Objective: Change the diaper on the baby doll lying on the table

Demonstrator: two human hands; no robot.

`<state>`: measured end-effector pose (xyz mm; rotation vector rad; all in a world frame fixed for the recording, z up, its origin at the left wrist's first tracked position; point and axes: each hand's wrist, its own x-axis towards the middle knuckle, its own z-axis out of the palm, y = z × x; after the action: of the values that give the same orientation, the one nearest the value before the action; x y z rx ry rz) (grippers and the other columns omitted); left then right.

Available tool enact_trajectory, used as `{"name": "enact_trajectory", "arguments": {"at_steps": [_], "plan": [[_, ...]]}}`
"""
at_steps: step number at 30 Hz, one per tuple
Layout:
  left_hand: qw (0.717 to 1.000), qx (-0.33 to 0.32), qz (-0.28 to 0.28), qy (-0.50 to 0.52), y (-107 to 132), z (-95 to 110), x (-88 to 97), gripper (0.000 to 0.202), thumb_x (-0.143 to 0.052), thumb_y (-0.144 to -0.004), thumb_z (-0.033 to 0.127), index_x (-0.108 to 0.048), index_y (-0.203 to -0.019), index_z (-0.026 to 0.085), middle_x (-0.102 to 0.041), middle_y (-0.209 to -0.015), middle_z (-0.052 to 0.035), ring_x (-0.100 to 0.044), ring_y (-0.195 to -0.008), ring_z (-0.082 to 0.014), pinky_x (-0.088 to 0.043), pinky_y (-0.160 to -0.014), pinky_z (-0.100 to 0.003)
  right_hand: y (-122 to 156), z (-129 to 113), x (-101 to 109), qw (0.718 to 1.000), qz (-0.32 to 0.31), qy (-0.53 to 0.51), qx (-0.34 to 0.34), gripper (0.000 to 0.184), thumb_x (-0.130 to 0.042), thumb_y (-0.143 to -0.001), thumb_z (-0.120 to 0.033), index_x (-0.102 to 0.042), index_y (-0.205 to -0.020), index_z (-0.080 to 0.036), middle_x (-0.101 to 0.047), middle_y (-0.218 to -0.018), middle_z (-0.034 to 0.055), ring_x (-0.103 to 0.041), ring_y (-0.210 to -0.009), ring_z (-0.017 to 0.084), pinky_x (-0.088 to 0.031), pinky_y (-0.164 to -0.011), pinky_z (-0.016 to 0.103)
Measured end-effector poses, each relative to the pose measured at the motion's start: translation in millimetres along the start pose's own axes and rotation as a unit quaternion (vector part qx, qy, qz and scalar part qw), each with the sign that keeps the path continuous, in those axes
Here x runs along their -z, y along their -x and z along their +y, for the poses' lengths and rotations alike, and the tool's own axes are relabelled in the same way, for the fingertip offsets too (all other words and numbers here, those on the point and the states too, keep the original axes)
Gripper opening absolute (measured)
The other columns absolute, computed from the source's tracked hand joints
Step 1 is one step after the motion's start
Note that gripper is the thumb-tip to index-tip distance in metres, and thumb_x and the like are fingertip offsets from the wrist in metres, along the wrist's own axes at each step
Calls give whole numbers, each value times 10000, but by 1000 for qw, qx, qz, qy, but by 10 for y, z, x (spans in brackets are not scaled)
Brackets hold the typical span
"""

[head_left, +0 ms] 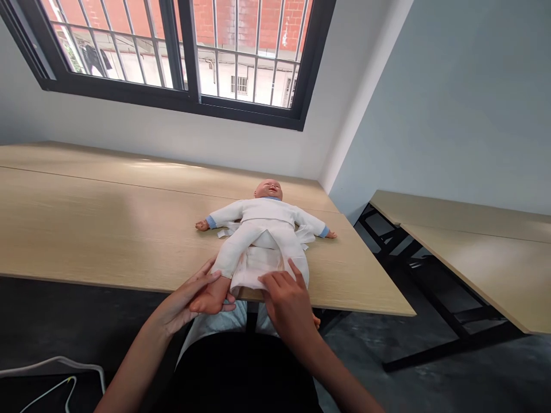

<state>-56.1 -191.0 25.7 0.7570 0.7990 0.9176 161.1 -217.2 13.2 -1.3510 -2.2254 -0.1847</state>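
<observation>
A baby doll [269,211] in a white top with blue cuffs and white trousers lies on its back on the table, feet towards me. My left hand [191,295] is wrapped round the doll's lower leg and bare foot [213,297] at the table's front edge. Between the doll's legs a white diaper [260,261] is spread, its near end reaching the edge. The fingers of my right hand [286,295] are bent over that near end and grip it. Part of the doll's other foot shows behind my right wrist.
The wooden table [107,223] ends at a corner on the right. A second table [473,246] with black legs stands further right, across a gap. Behind is a barred window [189,51]. White tubing [60,361] shows at the lower left.
</observation>
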Motion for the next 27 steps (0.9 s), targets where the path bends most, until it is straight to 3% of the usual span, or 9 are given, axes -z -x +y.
{"name": "enact_trajectory", "arguments": {"at_steps": [3,5,7,10,14,17,19,24,27], "plan": [[999,-17,16,-34,-17,-33,-13,944,-688,-836,200,-125,-1580,344,-713,-1041,-88,-733,-695,-248,-623,-735,-512,-340,101,158,997,34,66,32,201,-497,-880,-66,-632,-960,-193,-666,-860,41,-606,-842,218,-290,-1144,421],[998,-15,26,-51,-25,-59,-38,1008,-687,-846,235,-7,-1577,371,-714,-1041,-82,-724,-646,-233,-627,-690,-502,-634,170,280,993,42,98,58,185,-477,-914,-97,-633,-963,-183,-660,-838,44,-596,-828,217,-318,-1104,408],[997,-11,25,-66,-34,-84,-64,1037,-698,-845,272,36,-1568,395,-703,-1104,-89,-708,-597,-210,-628,-655,-485,-962,256,353,991,22,103,82,185,-457,-951,-148,-638,-972,-175,-675,-876,54,-600,-844,222,-358,-1041,396],[995,-19,17,-95,-51,-117,-85,1047,-721,-834,315,24,-1561,429,-598,-1342,-124,-699,-569,-180,-622,-613,-419,-1459,467,322,997,-29,68,33,266,-424,-1005,-295,-651,-945,-171,-674,-880,69,-601,-823,233,-427,-808,346],[990,-19,12,-136,-58,-154,-84,1045,-728,-824,376,15,-1553,462,-384,-1543,-142,-698,-555,-167,-608,-561,-385,-1922,917,95,991,-62,-110,-44,185,-548,-923,-312,-662,-886,-172,-660,-999,60,-563,-1001,229,-402,-780,289],[987,-13,26,-156,-53,-185,-86,1071,-732,-812,429,34,-1559,435,-451,-1484,-152,-708,-573,-181,-612,-563,-384,-1990,1262,-109,964,-98,-228,-97,290,-569,-853,-377,-562,-657,-164,-572,-719,19,-525,-774,186,-375,-692,274],[985,-17,33,-169,-52,-205,-94,1071,-729,-808,460,29,-1563,421,-522,-1405,-145,-717,-594,-198,-608,-546,-369,-1925,1436,-232,939,-104,-299,-135,349,-563,-814,-450,-488,-606,-180,-451,-595,-23,-429,-620,144,-317,-606,263],[979,-18,23,-200,-72,-227,-121,1079,-713,-790,513,30,-1564,398,-665,-1082,-69,-722,-604,-236,-575,-489,-334,-1724,1621,-437,919,-75,-355,-156,346,-546,-723,-513,-500,-645,-180,-411,-597,-38,-364,-597,124,-267,-576,249],[973,-36,33,-224,-99,-228,-119,1060,-678,-793,528,22,-1568,347,-660,-849,-1,-649,-491,-176,-550,-476,-318,-1692,1625,-490,918,-54,-361,-157,344,-552,-691,-508,-553,-681,-164,-468,-626,-24,-399,-628,135,-287,-590,249]]}}
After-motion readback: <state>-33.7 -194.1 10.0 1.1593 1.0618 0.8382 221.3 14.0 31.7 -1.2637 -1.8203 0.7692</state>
